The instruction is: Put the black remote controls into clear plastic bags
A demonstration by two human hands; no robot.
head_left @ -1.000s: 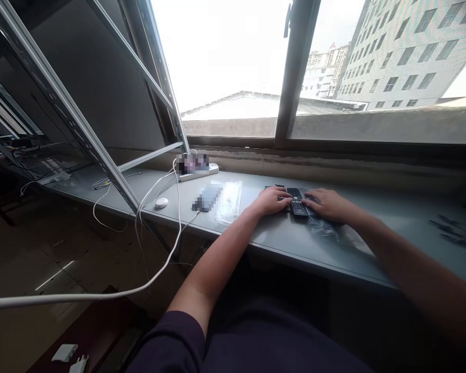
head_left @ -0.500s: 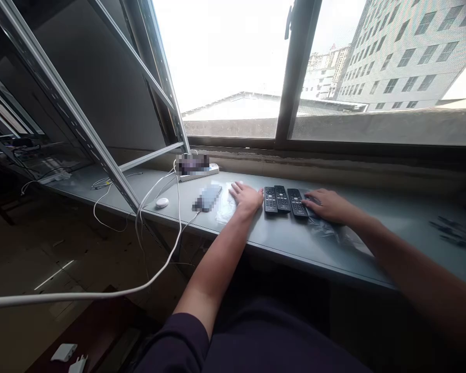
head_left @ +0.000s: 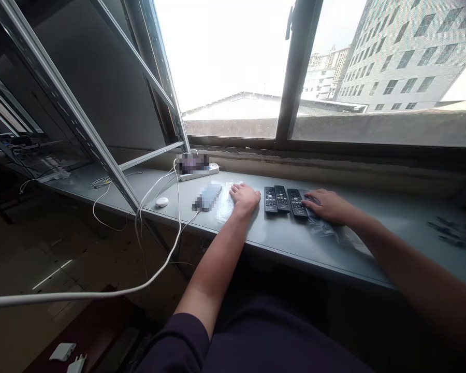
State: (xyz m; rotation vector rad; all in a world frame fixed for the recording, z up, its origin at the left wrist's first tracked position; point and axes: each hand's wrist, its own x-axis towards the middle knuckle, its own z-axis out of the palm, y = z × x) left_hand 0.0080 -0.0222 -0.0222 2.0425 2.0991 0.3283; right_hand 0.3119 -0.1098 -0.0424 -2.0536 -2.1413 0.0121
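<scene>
Three black remote controls lie in a row on the grey table [head_left: 274,233]: the left remote [head_left: 271,200], the middle remote [head_left: 281,199] and the right remote [head_left: 297,203], set slightly apart from the others. My left hand [head_left: 245,197] rests flat with fingers spread, left of the row, at the edge of a clear plastic bag [head_left: 225,203]. On the other side, my right hand [head_left: 326,205] lies over a second clear bag [head_left: 321,227]; its fingers are stretched out, their tips at the right remote's edge.
A phone-like blurred device [head_left: 209,198] with a cable and a round white case [head_left: 162,202] lie left. Behind them stands a white power strip [head_left: 213,169]. A metal rack post [head_left: 81,129] and a white cable [head_left: 155,282] cross the left side. Dark slender items [head_left: 456,232] lie far right.
My left hand has shifted slightly left, away from the left remote. The right hand and the three remotes have stayed in place.
</scene>
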